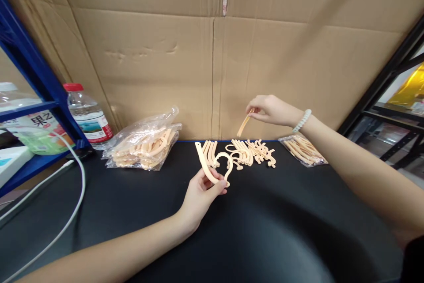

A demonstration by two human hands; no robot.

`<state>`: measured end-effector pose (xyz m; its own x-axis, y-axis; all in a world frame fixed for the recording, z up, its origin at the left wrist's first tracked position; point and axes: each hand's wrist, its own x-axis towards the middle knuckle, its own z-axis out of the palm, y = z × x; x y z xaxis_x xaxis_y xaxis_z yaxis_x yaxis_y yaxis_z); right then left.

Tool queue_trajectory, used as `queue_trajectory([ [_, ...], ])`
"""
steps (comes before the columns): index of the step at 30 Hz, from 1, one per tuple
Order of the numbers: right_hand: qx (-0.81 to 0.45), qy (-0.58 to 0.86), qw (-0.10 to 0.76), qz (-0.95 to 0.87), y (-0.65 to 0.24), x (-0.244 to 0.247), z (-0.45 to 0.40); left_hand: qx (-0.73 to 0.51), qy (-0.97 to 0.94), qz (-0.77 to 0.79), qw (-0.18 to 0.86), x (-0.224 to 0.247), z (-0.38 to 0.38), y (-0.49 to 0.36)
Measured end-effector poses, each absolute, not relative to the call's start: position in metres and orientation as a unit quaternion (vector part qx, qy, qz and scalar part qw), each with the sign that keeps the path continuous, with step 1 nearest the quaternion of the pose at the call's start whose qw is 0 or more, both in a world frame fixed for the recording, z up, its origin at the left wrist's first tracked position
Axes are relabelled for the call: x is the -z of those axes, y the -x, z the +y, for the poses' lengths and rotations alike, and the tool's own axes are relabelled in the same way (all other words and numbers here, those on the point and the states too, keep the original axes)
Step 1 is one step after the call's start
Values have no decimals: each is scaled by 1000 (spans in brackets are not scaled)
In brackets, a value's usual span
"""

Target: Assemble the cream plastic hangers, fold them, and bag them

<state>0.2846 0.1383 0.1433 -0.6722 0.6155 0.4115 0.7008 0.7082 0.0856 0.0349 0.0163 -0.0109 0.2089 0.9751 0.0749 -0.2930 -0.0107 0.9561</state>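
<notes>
My left hand is closed on a pale beige curved plastic piece, which has a straight arm and a hook-like loop. Whether this is one part or two joined ones I cannot tell. Raised at the right, my right hand pinches a slim beige strip that hangs down from the fingertips. Below and between the hands lie several straight beige strips, a row of curved strips and a heap of small hooked pieces.
A clear bag of beige parts lies to the left, and a flatter bag to the right. A water bottle stands by the blue shelf. A white cable curves over the black table. Cardboard walls the back.
</notes>
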Motion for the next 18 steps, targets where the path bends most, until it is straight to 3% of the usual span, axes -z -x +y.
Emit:
queue_trajectory([
  [5, -65, 402, 344, -846, -290, -133, 88, -529, -473, 347, 613, 10, 17, -36],
  [11, -352, 424, 404, -730, -289, -72, 41, -514, -477, 359, 616, 10, 18, -36],
  [18, -439, 402, 532, -602, -275, -30, 32, -469, -520, 347, 624, 11, 21, -34],
])
